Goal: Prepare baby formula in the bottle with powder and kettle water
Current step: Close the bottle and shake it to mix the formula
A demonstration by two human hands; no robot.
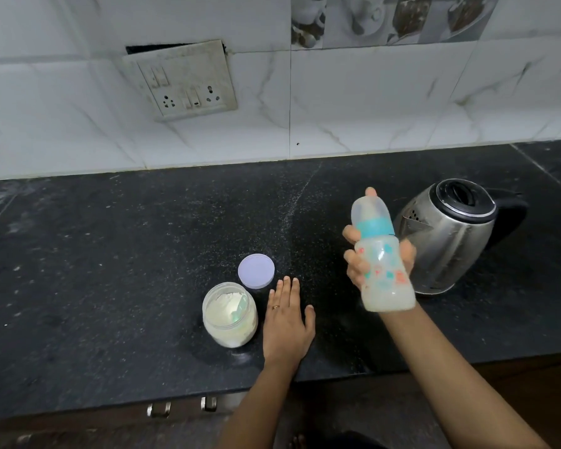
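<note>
My right hand [358,260] grips a baby bottle [382,254] above the black counter. The bottle has a clear cap, a teal collar and milky white liquid inside; it looks blurred. My left hand [287,322] lies flat on the counter with fingers apart, holding nothing, just right of an open jar of white powder [229,314]. A scoop shows inside the jar. The jar's pale lid [256,271] lies flat behind it. A steel kettle [447,234] with a black lid and handle stands right of the bottle.
The black stone counter [110,270] runs to a white tiled wall with a switch and socket panel [182,79]. Fine powder specks dust the counter's middle. Drawer handles [182,408] show below the front edge.
</note>
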